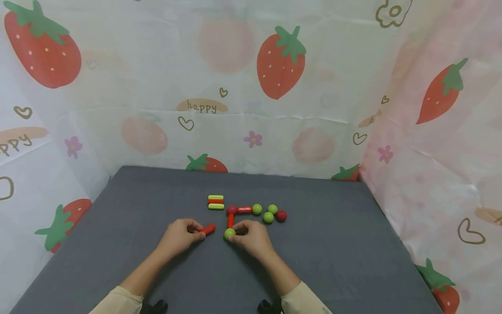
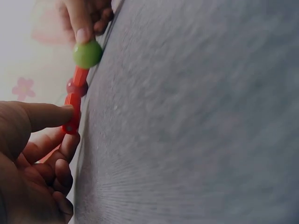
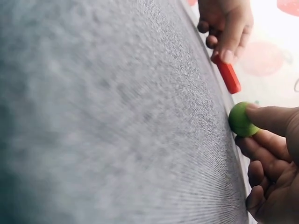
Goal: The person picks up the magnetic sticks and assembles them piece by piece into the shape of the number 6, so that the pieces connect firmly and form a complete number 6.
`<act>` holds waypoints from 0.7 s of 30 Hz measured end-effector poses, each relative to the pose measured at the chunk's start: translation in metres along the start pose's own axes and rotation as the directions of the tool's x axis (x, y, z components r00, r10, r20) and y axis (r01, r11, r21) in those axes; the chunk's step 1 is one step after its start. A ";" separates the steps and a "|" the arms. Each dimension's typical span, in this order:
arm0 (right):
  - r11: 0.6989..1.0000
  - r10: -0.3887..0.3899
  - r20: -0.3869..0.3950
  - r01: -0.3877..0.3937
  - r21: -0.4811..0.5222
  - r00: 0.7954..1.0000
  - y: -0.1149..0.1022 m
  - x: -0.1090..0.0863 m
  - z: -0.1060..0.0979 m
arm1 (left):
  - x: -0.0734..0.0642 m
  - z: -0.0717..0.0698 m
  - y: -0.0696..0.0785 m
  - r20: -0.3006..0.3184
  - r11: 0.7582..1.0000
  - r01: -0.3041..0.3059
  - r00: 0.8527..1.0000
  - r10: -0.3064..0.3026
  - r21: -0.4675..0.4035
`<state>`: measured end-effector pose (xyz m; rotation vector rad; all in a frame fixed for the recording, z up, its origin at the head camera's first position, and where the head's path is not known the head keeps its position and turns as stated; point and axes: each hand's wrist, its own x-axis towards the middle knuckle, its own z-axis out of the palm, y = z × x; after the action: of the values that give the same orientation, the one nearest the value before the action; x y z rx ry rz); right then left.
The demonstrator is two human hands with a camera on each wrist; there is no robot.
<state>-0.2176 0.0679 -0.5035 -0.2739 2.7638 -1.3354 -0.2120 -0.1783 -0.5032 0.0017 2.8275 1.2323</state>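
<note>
Between thumb and fingers, my left hand (image 1: 181, 237) pinches a loose red rod (image 1: 208, 229), its free end pointing toward the joined pieces. My right hand (image 1: 254, 237) pinches a green ball (image 1: 229, 234) at the near end of a joined chain. From that ball a second red rod (image 1: 230, 220) runs back to a red ball (image 1: 231, 210). A third red rod (image 1: 245, 209) goes right from the red ball to another green ball (image 1: 256, 209). In the right wrist view, a small gap separates the held rod (image 3: 229, 77) from the held green ball (image 3: 242, 120).
Behind the hands lie yellow-green rods (image 1: 216, 206) with a red rod (image 1: 215, 201) between them. Two loose green balls (image 1: 268, 217) and a dark red ball (image 1: 281, 216) sit right of the chain. All rest on a grey cloth-covered table (image 1: 333, 253) before a strawberry-print curtain (image 1: 235, 131).
</note>
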 end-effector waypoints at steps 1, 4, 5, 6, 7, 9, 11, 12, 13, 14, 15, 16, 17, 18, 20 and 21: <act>1.000 -0.001 0.000 0.001 0.000 1.000 0.000 0.001 0.000 | -0.002 0.001 0.001 0.000 1.000 0.008 1.000 -0.008 -0.005; 1.000 0.002 -0.003 -0.002 0.005 1.000 -0.001 0.003 0.000 | -0.009 0.002 0.004 0.002 1.000 0.016 1.000 -0.016 -0.007; 1.000 0.005 -0.004 -0.005 0.009 1.000 -0.001 0.004 0.001 | -0.011 0.002 0.006 0.002 1.000 0.020 1.000 -0.020 -0.007; 1.000 0.007 -0.006 -0.007 0.014 1.000 -0.001 0.004 0.001 | -0.012 0.003 0.007 0.003 1.000 0.024 1.000 -0.024 -0.007; 1.000 0.009 -0.009 -0.009 0.017 1.000 -0.001 0.005 0.001 | -0.013 0.003 0.008 0.002 1.000 0.028 1.000 -0.028 -0.009; 1.000 0.012 -0.012 -0.012 0.023 1.000 0.000 0.006 0.001 | -0.016 0.004 0.012 0.004 0.999 0.037 0.999 -0.037 -0.014; 1.000 0.014 -0.013 -0.013 0.026 1.000 0.000 0.007 0.001 | -0.018 0.006 0.014 0.005 0.999 0.045 0.999 -0.044 -0.023; 1.000 0.015 -0.012 -0.015 0.025 1.000 0.000 0.007 0.001 | -0.018 0.007 0.015 0.005 0.998 0.049 0.999 -0.049 -0.029; 1.000 0.017 -0.011 -0.017 0.025 1.000 0.000 0.008 0.001 | -0.019 0.007 0.016 0.006 0.998 0.053 0.999 -0.053 -0.034; 1.000 0.017 -0.009 -0.017 0.026 1.000 -0.001 0.008 0.001 | -0.020 0.008 0.017 0.008 0.998 0.057 0.998 -0.056 -0.035; 1.000 0.019 -0.009 -0.018 0.024 1.000 -0.001 0.008 0.001 | -0.021 0.009 0.017 0.009 0.998 0.058 0.998 -0.058 -0.036; 0.999 0.020 -0.009 -0.020 0.025 1.000 -0.001 0.008 0.001 | -0.021 0.011 0.018 0.013 0.998 0.060 0.998 -0.060 -0.037; 0.999 0.021 -0.009 -0.021 0.025 1.000 -0.001 0.008 0.001 | -0.022 0.012 0.019 0.018 0.997 0.066 0.998 -0.065 -0.040; 0.999 0.022 -0.009 -0.022 0.024 1.000 -0.001 0.009 0.001 | -0.023 0.013 0.019 0.021 0.997 0.069 0.997 -0.068 -0.040; 1.000 0.021 -0.009 -0.021 0.021 1.000 -0.001 0.009 0.002 | -0.024 0.015 0.021 0.025 0.996 0.072 0.997 -0.071 -0.044; 1.000 0.021 -0.010 -0.021 0.019 1.000 -0.001 0.009 0.001 | -0.024 0.016 0.022 0.027 0.996 0.071 0.997 -0.070 -0.049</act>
<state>-0.2256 0.0646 -0.5033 -0.2367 2.7526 -1.3616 -0.1873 -0.1522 -0.4966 -0.0833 2.7491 1.2778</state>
